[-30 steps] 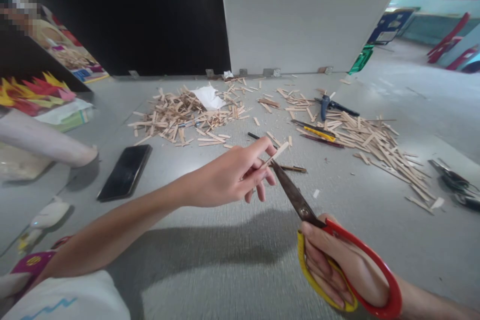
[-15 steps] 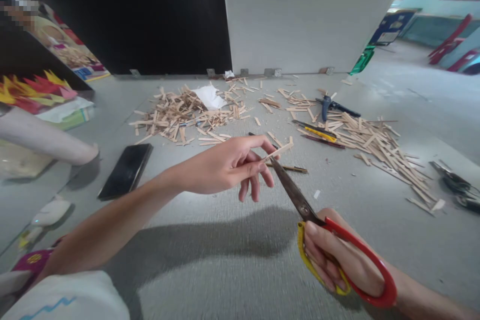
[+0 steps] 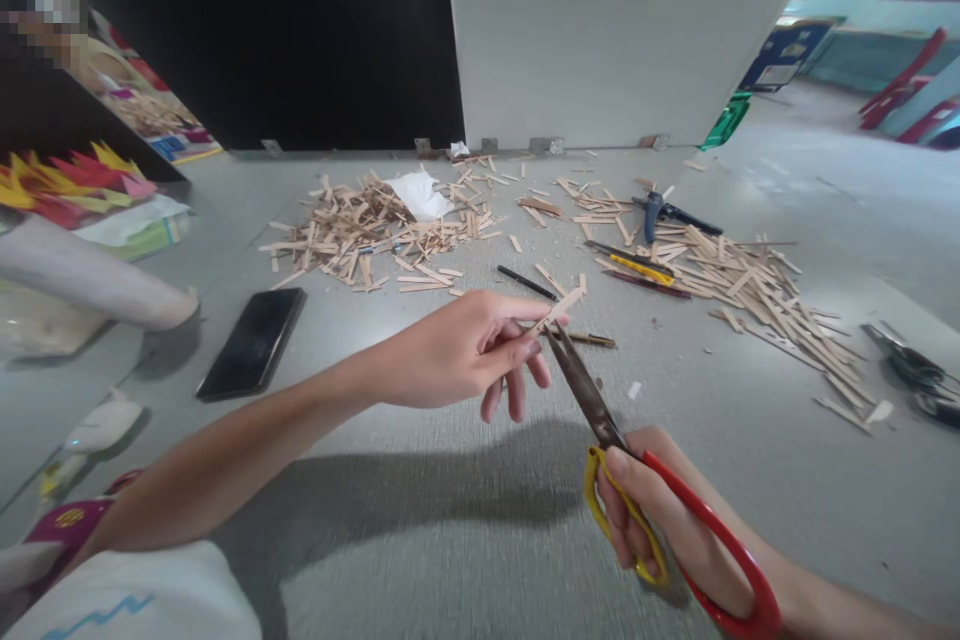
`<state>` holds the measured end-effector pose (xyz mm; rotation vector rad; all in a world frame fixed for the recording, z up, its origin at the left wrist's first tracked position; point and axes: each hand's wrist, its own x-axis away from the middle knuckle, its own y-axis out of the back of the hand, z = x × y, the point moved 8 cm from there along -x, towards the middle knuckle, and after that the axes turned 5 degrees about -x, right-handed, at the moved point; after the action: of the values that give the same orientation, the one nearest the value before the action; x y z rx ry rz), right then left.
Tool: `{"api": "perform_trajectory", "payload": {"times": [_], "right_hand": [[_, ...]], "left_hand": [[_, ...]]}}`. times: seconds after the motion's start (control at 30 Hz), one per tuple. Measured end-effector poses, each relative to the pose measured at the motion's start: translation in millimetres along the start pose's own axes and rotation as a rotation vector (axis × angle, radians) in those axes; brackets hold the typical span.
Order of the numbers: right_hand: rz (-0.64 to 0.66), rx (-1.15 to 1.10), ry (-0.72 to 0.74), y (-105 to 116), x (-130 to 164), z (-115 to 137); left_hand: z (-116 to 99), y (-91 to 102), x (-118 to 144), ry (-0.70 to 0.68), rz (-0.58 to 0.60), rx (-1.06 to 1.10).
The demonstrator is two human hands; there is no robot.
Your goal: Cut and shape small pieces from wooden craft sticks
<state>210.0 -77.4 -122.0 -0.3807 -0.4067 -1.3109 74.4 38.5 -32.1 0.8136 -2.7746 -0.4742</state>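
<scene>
Between thumb and fingers, my left hand (image 3: pixel 480 350) pinches a thin flat wooden stick (image 3: pixel 564 307) whose free end points up and to the right. My right hand (image 3: pixel 660 510) grips a pair of scissors (image 3: pixel 586 395) by its red and yellow handles. The blades are slightly apart, and their tips are at the stick beside my left fingertips; whether they touch it I cannot tell. Just beyond my left hand, a black pen (image 3: pixel 526 281) and a brownish pen-like tool (image 3: pixel 591 340) lie on the grey surface.
Behind my hands lies a heap of wooden pieces (image 3: pixel 360 230) with white paper (image 3: pixel 420 194). To the right are more sticks (image 3: pixel 750 280), a yellow cutter (image 3: pixel 641 265), blue-handled pliers (image 3: pixel 654 216) and a black tool (image 3: pixel 915 370). A phone (image 3: pixel 253 342) lies left. A black-and-white panel (image 3: pixel 585 40) stands behind.
Both hands have shifted slightly toward me, the stick moving with my left hand. The scissor blades have opened a little, and more of the black pen shows.
</scene>
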Motion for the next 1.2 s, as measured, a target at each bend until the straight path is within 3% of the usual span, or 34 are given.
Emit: {"api": "perform_trajectory", "payload": {"times": [0.23, 0.6, 0.93, 1.2], "right_hand": [[0.094, -0.035, -0.047, -7.3, -1.8, -11.8], [0.041, -0.038, -0.03, -4.3, -2.0, -13.9], [0.208, -0.234, 0.014, -14.6, 4.6, -16.6], [0.187, -0.34, 0.038, -7.0, -6.4, -5.5]], "left_hand": [[2.6, 0.8, -0.8, 0.024, 0.057, -0.01], [2.9, 4.0, -0.8, -0.024, 0.049, -0.078], [-4.3, 15.6, 2.8, -0.076, 0.031, -0.121], [6.3, 18.9, -2.4, 0.056, -0.022, -0.069]]}}
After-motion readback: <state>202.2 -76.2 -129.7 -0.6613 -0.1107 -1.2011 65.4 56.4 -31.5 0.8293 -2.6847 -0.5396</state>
